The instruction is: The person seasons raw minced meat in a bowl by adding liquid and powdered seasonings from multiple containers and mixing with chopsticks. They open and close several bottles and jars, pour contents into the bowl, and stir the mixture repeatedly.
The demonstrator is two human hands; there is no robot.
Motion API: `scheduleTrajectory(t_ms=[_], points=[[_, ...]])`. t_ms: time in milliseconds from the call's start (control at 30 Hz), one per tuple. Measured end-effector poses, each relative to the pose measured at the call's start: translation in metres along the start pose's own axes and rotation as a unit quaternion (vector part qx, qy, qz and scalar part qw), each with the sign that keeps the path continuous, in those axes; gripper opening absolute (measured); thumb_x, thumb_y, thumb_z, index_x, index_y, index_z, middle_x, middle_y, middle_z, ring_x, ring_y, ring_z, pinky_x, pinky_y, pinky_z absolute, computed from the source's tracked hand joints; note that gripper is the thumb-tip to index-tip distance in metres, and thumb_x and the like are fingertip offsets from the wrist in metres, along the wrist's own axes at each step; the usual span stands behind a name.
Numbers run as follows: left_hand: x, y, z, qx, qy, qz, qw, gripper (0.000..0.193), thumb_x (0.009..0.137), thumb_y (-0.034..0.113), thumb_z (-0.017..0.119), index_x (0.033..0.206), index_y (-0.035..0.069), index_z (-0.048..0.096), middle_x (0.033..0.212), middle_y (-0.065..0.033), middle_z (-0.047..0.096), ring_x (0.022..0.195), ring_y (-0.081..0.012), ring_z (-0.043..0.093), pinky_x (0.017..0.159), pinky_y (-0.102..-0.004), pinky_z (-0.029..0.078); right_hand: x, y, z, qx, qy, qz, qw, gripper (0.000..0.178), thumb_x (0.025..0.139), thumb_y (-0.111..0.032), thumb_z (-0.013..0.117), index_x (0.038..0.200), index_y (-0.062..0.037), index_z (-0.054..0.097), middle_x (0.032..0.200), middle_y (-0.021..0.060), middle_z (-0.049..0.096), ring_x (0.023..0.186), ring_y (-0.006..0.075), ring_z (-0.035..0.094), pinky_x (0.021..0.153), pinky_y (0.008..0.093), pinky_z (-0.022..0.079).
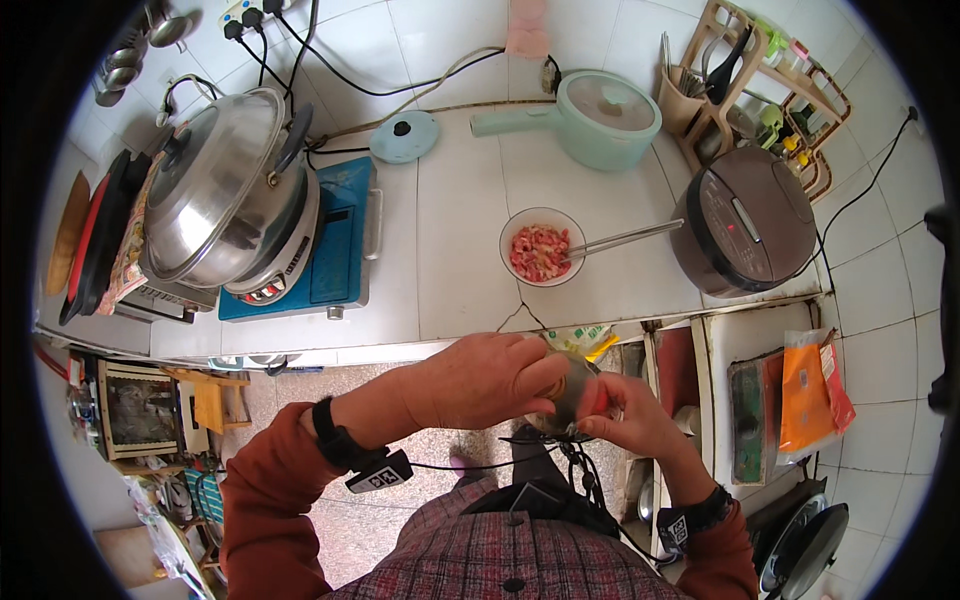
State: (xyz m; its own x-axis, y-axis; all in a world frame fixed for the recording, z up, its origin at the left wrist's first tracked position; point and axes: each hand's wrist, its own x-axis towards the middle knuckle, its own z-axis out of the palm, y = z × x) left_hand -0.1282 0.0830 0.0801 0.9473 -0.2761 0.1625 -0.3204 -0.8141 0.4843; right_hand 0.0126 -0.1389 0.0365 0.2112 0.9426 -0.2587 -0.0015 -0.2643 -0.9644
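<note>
Just in front of the counter's near edge, both hands are on a small see-through jar (574, 388) with a patch of red on its side. My left hand (478, 382) reaches over from the left, its fingers curled round the jar's left and upper part. From the right, my right hand (637, 415) grips the other side with thumb and fingers. The hands hide most of the jar, and its contents cannot be made out. Beyond them on the counter, a white bowl (506, 262) holds chopped raw meat (538, 250), with metal chopsticks (635, 237) leaning over its right rim.
To the left, a large lidded steel pot (215, 190) stands by a blue scale (345, 230). A green lidded saucepan (605, 130), a blue lid (404, 137) and a brown rice cooker (745, 220) stand farther back and right. An orange packet (803, 390) lies below the counter on the right.
</note>
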Motion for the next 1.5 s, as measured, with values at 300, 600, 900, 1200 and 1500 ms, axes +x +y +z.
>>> scheduleTrajectory(t_ms=[300,600,900,1200,1500], points=[[0.018,0.003,-0.001,-0.206,0.055,-0.032,0.977,0.043,0.093,0.015,0.06,0.134,0.012,0.048,0.103,-0.0115,0.06,0.089,-0.0334,0.062,0.076,-0.0402,0.052,0.001,0.023,-0.019,0.164,0.042,-0.088,0.982,0.044,0.084,-0.047,0.074,0.076,-0.0068,0.057,0.072,-0.0037,0.055,0.063,0.0039,0.049,0.057,0.0198,0.039],[0.039,0.006,0.008,-0.32,0.135,0.038,0.937,0.032,0.093,0.006,0.058,0.125,0.01,0.061,0.096,-0.0108,0.063,0.088,-0.0276,0.062,0.078,-0.0352,0.05,0.007,0.034,-0.024,0.248,0.119,-0.046,0.96,0.075,0.094,-0.066,0.043,0.107,0.0043,0.065,0.098,0.0104,0.069,0.086,0.015,0.067,0.077,0.0288,0.055],[0.025,0.032,0.003,-0.384,0.112,-0.07,0.914,0.035,0.081,0.014,0.076,0.113,0.006,0.065,0.093,-0.0055,0.062,0.072,-0.0122,0.06,0.068,-0.0264,0.05,0.001,0.043,-0.016,0.216,0.161,-0.064,0.961,0.061,0.097,-0.056,0.046,0.081,-0.0002,0.065,0.077,0.0043,0.065,0.066,0.0092,0.058,0.058,0.0245,0.045],[0.0,0.038,0.005,-0.418,0.159,-0.105,0.888,0.033,0.082,0.006,0.072,0.113,0.003,0.061,0.104,-0.0076,0.061,0.088,-0.0146,0.065,0.081,-0.0283,0.054,0.001,0.028,0.007,0.116,0.204,-0.106,0.966,0.053,0.094,-0.053,0.058,0.068,-0.0061,0.057,0.066,-0.0019,0.057,0.062,0.006,0.048,0.057,0.0224,0.037],[-0.028,0.015,-0.005,-0.342,0.192,-0.157,0.906,0.045,0.093,0.001,0.059,0.137,0.001,0.051,0.124,-0.0125,0.06,0.112,-0.0183,0.061,0.098,-0.0308,0.049,0.005,-0.02,0.038,0.013,0.18,-0.082,0.98,0.034,0.088,-0.034,0.074,0.081,-0.0045,0.06,0.07,-0.0062,0.049,0.065,0.0036,0.041,0.06,0.02,0.035]])
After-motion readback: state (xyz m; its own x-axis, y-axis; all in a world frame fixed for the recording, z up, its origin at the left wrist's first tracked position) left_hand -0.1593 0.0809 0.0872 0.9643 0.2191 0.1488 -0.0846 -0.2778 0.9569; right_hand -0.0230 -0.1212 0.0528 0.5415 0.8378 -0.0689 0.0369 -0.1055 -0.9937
